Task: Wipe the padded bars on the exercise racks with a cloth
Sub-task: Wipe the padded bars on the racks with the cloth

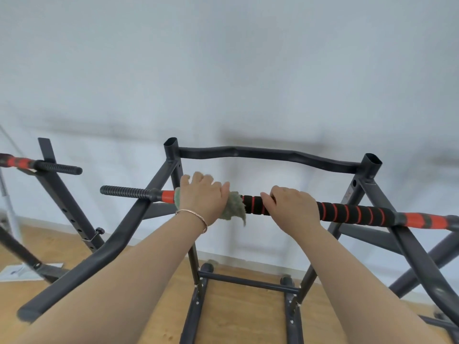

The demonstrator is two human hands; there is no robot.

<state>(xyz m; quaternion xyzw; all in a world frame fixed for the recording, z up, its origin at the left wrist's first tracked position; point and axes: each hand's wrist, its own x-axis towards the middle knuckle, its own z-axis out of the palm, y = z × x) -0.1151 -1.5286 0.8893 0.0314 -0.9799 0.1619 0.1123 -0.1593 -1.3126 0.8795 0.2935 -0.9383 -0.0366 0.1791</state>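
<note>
A padded bar, black foam with orange stripes, runs across the dark grey exercise rack at chest height. My left hand, with a thin bracelet on the wrist, presses a green cloth around the bar's left part, next to an orange section. My right hand grips the bare padding just right of the cloth. The cloth's lower edge hangs below the bar. A ribbed black end grip sticks out at the bar's left end.
A second rack with its own orange and black bar stands at the left. The near rack's curved arm crosses below my left forearm. A pale wall is behind, wooden floor below, and papers lie at the left.
</note>
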